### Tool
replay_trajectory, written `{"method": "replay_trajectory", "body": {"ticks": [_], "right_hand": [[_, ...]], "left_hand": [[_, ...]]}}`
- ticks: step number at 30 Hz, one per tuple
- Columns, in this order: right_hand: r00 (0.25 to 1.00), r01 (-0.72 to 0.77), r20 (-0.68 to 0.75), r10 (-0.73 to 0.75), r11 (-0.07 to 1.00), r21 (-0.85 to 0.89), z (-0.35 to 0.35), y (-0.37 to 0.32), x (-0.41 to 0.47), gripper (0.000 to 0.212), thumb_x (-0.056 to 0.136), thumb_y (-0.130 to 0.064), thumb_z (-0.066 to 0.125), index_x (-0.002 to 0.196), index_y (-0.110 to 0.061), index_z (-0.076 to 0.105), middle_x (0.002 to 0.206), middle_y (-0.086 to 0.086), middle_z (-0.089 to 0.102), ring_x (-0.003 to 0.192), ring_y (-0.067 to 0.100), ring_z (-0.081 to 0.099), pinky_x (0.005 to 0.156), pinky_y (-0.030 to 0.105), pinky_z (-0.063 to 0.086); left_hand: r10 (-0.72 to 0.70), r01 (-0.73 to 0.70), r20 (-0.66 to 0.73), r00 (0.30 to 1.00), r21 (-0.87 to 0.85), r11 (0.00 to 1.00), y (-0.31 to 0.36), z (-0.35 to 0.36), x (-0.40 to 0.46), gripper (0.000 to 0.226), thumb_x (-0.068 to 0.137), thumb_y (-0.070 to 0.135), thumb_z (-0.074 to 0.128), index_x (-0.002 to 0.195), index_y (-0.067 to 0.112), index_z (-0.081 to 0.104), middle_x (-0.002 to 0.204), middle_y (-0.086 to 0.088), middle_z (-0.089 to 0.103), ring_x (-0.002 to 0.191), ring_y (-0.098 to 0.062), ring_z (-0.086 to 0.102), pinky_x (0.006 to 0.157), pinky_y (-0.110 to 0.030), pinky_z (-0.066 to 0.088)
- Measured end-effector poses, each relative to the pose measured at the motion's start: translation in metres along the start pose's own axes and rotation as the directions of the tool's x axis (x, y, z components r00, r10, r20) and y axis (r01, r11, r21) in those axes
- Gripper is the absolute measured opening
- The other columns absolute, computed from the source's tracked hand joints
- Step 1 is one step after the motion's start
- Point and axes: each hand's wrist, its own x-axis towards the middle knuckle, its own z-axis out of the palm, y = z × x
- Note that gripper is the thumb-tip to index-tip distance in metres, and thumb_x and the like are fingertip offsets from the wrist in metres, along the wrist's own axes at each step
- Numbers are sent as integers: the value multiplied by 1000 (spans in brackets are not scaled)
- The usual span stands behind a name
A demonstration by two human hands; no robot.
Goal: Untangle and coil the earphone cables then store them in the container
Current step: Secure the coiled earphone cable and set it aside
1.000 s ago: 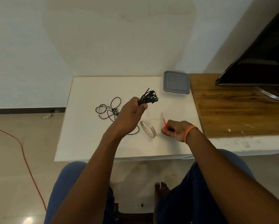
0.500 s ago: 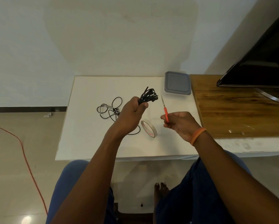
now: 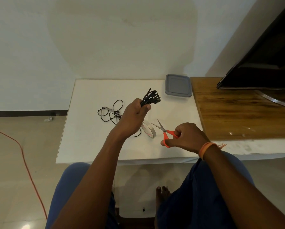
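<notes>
- Left hand (image 3: 133, 119) fingers clenched round a coiled black earphone cable (image 3: 150, 98), bundle sticking up out of the fist, raised above the desk (image 3: 89, 142)
- Right hand (image 3: 186, 138) fingers through the orange handles of scissors (image 3: 164, 132), blades parted, tips aimed up-left toward the tape roll (image 3: 148, 131)
- Tape roll stands on edge on the desk between the hands
- Second earphone cable (image 3: 111, 113) lies loose and tangled on the desk, left of the left hand
- Grey lidded container (image 3: 178, 85) at the far desk edge, lid on
</notes>
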Motion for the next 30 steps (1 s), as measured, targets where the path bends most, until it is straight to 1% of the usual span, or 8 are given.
{"method": "replay_trajectory", "body": {"ticks": [2, 5, 8, 11, 14, 21, 26, 30], "right_hand": [[1000, -7, 13, 7, 999, -34, 0, 1, 6, 52, 64, -62, 76, 61, -14, 57, 57, 3, 52, 57, 17, 50, 58, 29, 43], [997, 60, 54, -58, 998, -29, -3, -2, 11, 48, 61, -55, 82, 70, -11, 66, 72, 4, 64, 68, 21, 58, 61, 31, 48], [983, 132, 136, -125, 990, -43, -20, 3, 21, 41, 57, -46, 89, 76, -15, 70, 80, -3, 63, 73, 12, 56, 59, 22, 42], [970, 157, 204, -131, 980, -118, -33, 8, 34, 41, 56, -42, 90, 81, -15, 71, 82, -5, 63, 72, 12, 55, 60, 20, 43], [971, 164, 201, -130, 973, -165, -36, 9, 44, 44, 59, -43, 89, 84, -12, 71, 81, -6, 60, 71, 12, 52, 59, 20, 40], [968, 172, 208, -138, 972, -158, -29, 5, 50, 44, 60, -46, 87, 85, -14, 71, 82, -7, 58, 73, 12, 51, 61, 20, 40], [967, 184, 206, -148, 967, -174, -24, -1, 55, 41, 60, -46, 88, 82, -17, 68, 81, -8, 58, 73, 14, 52, 61, 20, 41], [973, 174, 181, -143, 970, -169, -22, -5, 56, 42, 60, -44, 88, 83, -13, 71, 77, -6, 60, 72, 16, 55, 60, 21, 43]], "left_hand": [[-2, 2, 3, 1000, 3, 1000, 1, 0, -2, 18, 100, 33, 49, 88, 19, 47, 67, 6, 43, 61, -14, 38, 62, -36, 37], [2, -3, 31, 1000, 32, 999, 3, 0, -4, 19, 100, 32, 50, 86, 21, 47, 67, 6, 43, 61, -14, 38, 61, -35, 37], [42, -53, 99, 994, 114, 992, 8, -3, -5, 17, 101, 29, 50, 87, 19, 50, 68, 6, 43, 59, -11, 38, 58, -27, 34], [71, -97, 149, 986, 178, 979, 9, -6, -6, 17, 100, 27, 50, 94, 13, 54, 68, 8, 43, 58, -9, 36, 56, -25, 30], [79, -112, 165, 983, 203, 973, 8, -8, -4, 16, 100, 27, 51, 93, 14, 54, 67, 9, 44, 58, -9, 36, 56, -25, 30], [67, -112, 214, 974, 209, 971, 14, -7, -5, 26, 100, 26, 52, 76, 28, 44, 63, 10, 39, 56, -7, 34, 55, -25, 28], [64, -111, 235, 970, 193, 975, 16, -5, -6, 25, 100, 26, 52, 76, 29, 45, 62, 10, 40, 55, -6, 34, 56, -26, 28], [62, -106, 227, 972, 183, 977, 17, -7, -7, 25, 100, 26, 52, 76, 27, 46, 61, 10, 39, 54, -6, 33, 55, -25, 27]]}}
